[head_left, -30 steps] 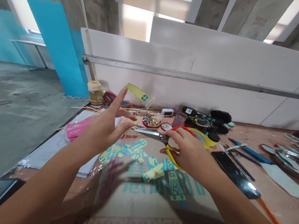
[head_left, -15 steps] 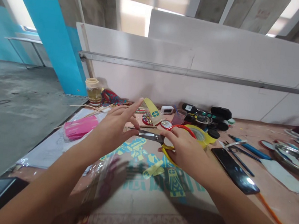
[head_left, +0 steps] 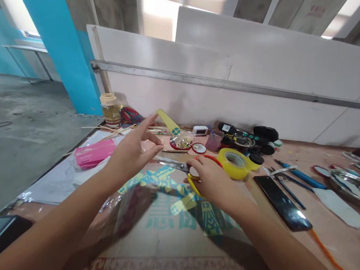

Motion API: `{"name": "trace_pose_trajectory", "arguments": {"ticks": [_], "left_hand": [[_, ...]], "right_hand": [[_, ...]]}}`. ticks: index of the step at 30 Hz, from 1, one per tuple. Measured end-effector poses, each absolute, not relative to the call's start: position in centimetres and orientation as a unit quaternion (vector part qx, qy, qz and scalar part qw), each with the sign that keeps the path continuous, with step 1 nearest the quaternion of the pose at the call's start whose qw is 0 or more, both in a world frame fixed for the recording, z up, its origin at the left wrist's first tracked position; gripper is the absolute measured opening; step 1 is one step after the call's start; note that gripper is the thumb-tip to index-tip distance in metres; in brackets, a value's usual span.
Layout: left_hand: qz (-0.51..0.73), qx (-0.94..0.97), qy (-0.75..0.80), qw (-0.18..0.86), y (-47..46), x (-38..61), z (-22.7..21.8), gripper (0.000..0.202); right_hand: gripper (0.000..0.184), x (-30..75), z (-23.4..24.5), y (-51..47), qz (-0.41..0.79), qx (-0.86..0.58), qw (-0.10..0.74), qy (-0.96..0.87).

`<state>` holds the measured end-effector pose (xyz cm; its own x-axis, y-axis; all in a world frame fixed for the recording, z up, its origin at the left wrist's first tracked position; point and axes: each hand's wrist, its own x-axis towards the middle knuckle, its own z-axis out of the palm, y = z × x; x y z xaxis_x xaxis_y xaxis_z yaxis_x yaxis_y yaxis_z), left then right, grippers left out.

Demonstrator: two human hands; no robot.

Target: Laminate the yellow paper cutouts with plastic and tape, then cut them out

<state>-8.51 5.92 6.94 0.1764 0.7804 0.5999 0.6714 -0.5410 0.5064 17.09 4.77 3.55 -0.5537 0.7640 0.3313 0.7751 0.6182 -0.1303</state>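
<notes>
At the raised index fingertip of my left hand (head_left: 133, 146) a yellow strip (head_left: 167, 121) with a blue-green rounded end sticks out to the right. The thumb and other fingers are bent below, apart from the strip. My right hand (head_left: 212, 179) grips scissors (head_left: 176, 164) with red and yellow handles; their blades point left, close to my left thumb. Blade opening is hard to make out. Below the hands lie several yellow and blue-green cut-out pieces (head_left: 182, 204), one with a pointed lattice pattern (head_left: 209, 216), on a surface with green characters.
Behind the hands are a red dish of beads (head_left: 181, 142), a yellow tape roll (head_left: 234, 163), a purple cup (head_left: 214, 140) and a jar (head_left: 110, 110). A pink packet (head_left: 94, 152) lies left; a phone (head_left: 280, 203), pliers and a metal bowl (head_left: 359, 187) lie right.
My left hand has moved left with the yellow strip, uncovering more of the bead dish. My right hand and the scissors have shifted slightly left, baring the tape roll.
</notes>
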Motion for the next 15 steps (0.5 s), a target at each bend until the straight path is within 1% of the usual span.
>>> {"name": "trace_pose_trajectory", "arguments": {"ticks": [2,3,5,7,11,13,15], "left_hand": [[0.457,0.715,0.515,0.121,6.4,-8.7,6.6,0.08],[0.467,0.697,0.529,0.13,6.7,-8.8,6.2,0.079],[0.479,0.679,0.544,0.113,7.6,-9.2,5.3,0.078],[0.474,0.683,0.551,0.07,8.7,-9.8,4.1,0.077],[0.446,0.7,0.557,-0.005,11.6,-10.4,1.8,0.076],[0.43,0.705,0.564,0.002,13.5,-10.0,1.0,0.079],[0.413,0.708,0.572,0.031,15.6,-9.1,0.3,0.085]], "right_hand": [[0.024,16.6,2.0,5.2,-0.011,-0.44,0.148,-0.885],[0.025,16.3,1.2,5.5,-0.003,-0.437,0.141,-0.888],[0.028,15.7,-0.6,6.1,0.019,-0.426,0.138,-0.894],[0.029,15.2,-2.0,6.7,0.038,-0.417,0.135,-0.898],[0.031,14.8,-3.5,7.7,0.062,-0.419,0.143,-0.894],[0.031,14.8,-3.6,7.9,0.069,-0.418,0.148,-0.893],[0.032,14.9,-3.7,8.1,0.074,-0.416,0.152,-0.893]]}}
